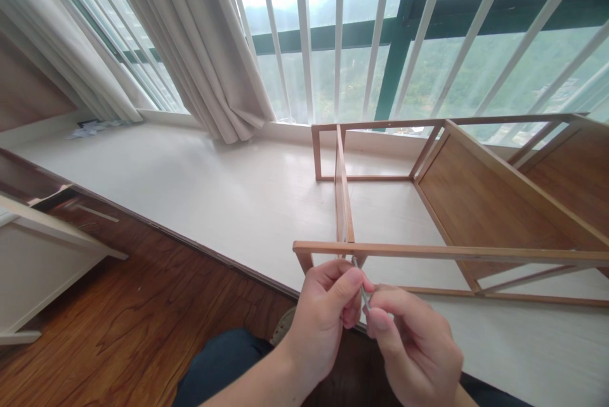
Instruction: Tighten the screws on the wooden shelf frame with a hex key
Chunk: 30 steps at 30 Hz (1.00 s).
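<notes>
A wooden shelf frame (447, 252) lies on its side on a white platform (214, 191) under the window. My left hand (323, 312) and my right hand (409, 343) meet just below the frame's near rail. Both pinch a thin metal tool (360, 281), which looks like a hex key. Its tip touches the underside of the rail where a cross slat (343, 191) joins it. Two brown shelf panels (476, 198) slope down inside the frame on the right.
A beige curtain (200, 45) hangs at the barred window (333, 33). Dark wood flooring (124, 324) lies left of me, with a white furniture piece (38, 261) at the far left. My knee (223, 362) in dark trousers is below my hands.
</notes>
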Motion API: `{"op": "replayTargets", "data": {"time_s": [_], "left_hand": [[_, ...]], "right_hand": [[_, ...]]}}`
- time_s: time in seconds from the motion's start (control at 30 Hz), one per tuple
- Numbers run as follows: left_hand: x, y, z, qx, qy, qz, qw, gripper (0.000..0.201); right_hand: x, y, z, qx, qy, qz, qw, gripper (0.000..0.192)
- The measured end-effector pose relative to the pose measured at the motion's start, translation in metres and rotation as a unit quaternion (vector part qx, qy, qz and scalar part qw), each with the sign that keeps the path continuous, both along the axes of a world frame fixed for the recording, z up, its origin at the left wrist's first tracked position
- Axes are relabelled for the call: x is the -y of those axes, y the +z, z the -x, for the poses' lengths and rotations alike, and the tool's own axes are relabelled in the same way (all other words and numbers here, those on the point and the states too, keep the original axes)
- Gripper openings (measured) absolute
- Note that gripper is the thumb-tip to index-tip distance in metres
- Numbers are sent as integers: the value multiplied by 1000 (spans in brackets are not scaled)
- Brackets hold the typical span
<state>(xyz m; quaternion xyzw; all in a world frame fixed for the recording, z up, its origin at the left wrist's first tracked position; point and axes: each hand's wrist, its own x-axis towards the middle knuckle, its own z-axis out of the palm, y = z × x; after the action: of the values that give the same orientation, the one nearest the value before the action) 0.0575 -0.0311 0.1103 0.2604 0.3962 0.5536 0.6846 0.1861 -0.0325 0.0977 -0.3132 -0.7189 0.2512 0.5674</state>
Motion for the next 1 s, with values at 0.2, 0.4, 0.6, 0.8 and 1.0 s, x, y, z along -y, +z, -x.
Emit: {"op": "replayTargets", "data": {"time_s": [0.2, 0.4, 0.6, 0.8, 1.0], "left_hand": [[-1, 0, 0, 6, -1, -1, 1000, 38], [1, -1, 0, 11, -8, 9, 1000, 40], [3, 1, 0, 14, -24, -20, 999, 41], [2, 0, 2, -1, -25, -32, 999, 39], [1, 2, 1, -19, -23, -29, 999, 36]], "right_hand": [[7, -17, 3, -73, 59, 103, 990, 22], [10, -26, 5, -123, 78, 128, 981, 21], [5, -29, 0, -86, 79, 88, 989, 24], [2, -21, -1, -50, 51, 37, 997, 24], [2, -9, 0, -6, -2, 12, 1000, 25]]}}
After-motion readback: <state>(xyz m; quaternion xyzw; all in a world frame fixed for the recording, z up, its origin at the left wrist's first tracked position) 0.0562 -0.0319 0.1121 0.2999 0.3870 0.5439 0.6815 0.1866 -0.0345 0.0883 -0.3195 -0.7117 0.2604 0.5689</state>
